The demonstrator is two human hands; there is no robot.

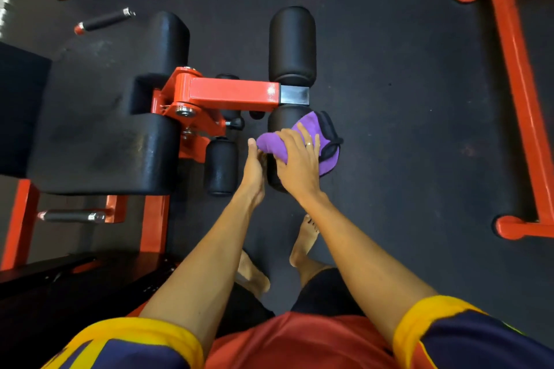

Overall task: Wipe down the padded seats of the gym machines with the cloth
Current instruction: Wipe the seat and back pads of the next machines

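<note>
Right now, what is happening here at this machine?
A person is wiping a gym machine. The right hand holds a purple cloth on the near roller pad, just below the red arm. The left hand touches the same pad from its left side, fingers straight. The big seat lies to the left, with no hand on it.

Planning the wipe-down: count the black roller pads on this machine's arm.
3: far large roller beyond the red arm, near large roller under the cloth, small roller nearer the seat. Another may hide behind the arm.
</note>
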